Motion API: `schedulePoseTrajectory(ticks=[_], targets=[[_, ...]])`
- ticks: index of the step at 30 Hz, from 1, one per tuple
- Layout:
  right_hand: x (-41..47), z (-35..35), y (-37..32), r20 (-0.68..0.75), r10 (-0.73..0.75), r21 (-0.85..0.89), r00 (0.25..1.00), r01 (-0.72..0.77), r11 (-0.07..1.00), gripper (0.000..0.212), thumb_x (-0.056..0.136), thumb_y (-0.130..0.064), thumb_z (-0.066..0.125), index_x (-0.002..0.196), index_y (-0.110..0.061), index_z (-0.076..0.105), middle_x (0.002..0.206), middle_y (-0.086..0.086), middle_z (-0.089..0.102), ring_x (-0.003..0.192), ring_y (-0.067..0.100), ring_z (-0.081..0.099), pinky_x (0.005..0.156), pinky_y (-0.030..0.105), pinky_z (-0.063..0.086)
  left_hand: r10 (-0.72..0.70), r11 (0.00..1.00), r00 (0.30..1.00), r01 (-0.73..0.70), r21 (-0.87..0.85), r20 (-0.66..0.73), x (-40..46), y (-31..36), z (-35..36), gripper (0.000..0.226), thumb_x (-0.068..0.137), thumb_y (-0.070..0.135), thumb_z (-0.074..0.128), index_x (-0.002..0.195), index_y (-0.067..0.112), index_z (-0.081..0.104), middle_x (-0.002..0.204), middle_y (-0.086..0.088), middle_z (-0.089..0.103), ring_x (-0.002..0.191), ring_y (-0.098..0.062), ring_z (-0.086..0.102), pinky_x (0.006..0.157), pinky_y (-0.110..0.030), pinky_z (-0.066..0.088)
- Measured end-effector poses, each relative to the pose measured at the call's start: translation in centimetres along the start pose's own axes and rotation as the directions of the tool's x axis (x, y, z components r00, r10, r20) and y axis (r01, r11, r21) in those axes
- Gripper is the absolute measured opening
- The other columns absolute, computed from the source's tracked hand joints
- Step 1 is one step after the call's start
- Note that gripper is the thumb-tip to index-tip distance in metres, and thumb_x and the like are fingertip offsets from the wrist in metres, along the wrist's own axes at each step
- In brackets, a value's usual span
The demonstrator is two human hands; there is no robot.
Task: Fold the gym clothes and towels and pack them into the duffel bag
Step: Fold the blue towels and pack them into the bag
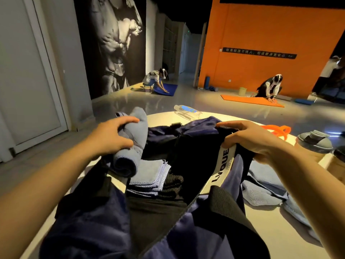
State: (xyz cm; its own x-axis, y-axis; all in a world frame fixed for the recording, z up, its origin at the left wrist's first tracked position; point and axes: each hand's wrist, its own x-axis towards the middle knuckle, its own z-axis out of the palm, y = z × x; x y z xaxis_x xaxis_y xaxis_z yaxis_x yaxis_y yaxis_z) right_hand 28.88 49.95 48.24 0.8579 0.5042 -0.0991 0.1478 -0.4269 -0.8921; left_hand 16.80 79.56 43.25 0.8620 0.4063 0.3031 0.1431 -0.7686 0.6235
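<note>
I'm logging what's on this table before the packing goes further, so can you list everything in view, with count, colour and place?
duffel bag: 1, navy, open on the table, nearest the camera
rolled towel: 1, light blue, over the bag's left edge
folded towels: a stack, light blue, inside the bag
black garment: 1, black, inside the bag beside the stack
loose towels: count unclear, light blue, on the table right of the bag
water bottle: 1, clear with a blue label, lying at the table's far edge
orange band: 1, orange, far right of the table
shaker bottles: 2, grey lid and dark lid, right edge
table: 1, white, round
left hand: grips the rolled towel
right hand: holds the bag's right rim
</note>
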Motion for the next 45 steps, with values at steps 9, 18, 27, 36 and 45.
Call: schedulePoseTrajectory(ticks=[9,18,27,36,45], targets=[[0.0,-0.6,0.0,-0.015,0.027,-0.039,1.000,-0.028,0.999,0.041,0.079,0.011,0.060,0.096,-0.025,0.065,0.100,0.013,0.068,0.090,0.031,0.065,0.086,0.044,0.055,0.204,0.894,0.974,-0.146,-0.424,0.095,-4.2,4.6,0.9,0.060,0.067,0.026,0.068,0.118,0.054,0.055,0.128,0.029,0.051,0.115,0.009,0.048,0.094,-0.010,0.038],[-0.2,-0.8,0.3,-0.040,0.077,-0.017,0.996,-0.078,0.997,0.054,0.078,0.009,0.062,0.123,-0.021,0.061,0.103,0.015,0.068,0.088,0.031,0.067,0.078,0.042,0.057,0.120,0.913,0.869,0.094,-0.398,0.480,-1.7,7.6,10.5,0.066,0.088,0.008,0.060,0.144,0.033,0.036,0.136,0.013,0.039,0.128,-0.007,0.039,0.094,-0.016,0.032],[-0.4,-0.9,0.8,-0.029,0.034,0.035,0.999,-0.033,0.999,0.051,0.079,0.013,0.060,0.118,-0.019,0.064,0.095,0.010,0.069,0.078,0.028,0.068,0.072,0.039,0.058,0.066,0.967,0.915,0.039,-0.251,0.398,-0.3,6.4,12.2,0.073,0.088,0.037,0.064,0.150,0.029,0.025,0.152,0.000,0.035,0.135,-0.019,0.038,0.100,-0.025,0.031],[0.1,-0.9,1.1,-0.044,0.037,-0.016,0.998,-0.038,0.999,0.053,0.078,0.010,0.062,0.121,-0.021,0.062,0.107,0.013,0.066,0.091,0.033,0.066,0.082,0.046,0.056,0.103,0.943,0.937,0.015,-0.333,0.334,-2.4,6.9,13.1,0.060,0.086,0.023,0.065,0.141,0.025,0.043,0.133,0.007,0.051,0.121,-0.012,0.047,0.095,-0.023,0.036],[0.0,-1.0,1.2,-0.039,0.036,0.004,0.999,-0.036,0.999,0.053,0.078,0.012,0.061,0.121,-0.019,0.062,0.104,0.014,0.068,0.089,0.033,0.067,0.082,0.045,0.057,-0.048,0.825,0.962,0.190,-0.532,0.268,-2.0,7.2,13.0,0.052,0.089,0.017,0.064,0.139,0.017,0.048,0.128,0.002,0.054,0.113,-0.008,0.050,0.091,-0.018,0.037]])
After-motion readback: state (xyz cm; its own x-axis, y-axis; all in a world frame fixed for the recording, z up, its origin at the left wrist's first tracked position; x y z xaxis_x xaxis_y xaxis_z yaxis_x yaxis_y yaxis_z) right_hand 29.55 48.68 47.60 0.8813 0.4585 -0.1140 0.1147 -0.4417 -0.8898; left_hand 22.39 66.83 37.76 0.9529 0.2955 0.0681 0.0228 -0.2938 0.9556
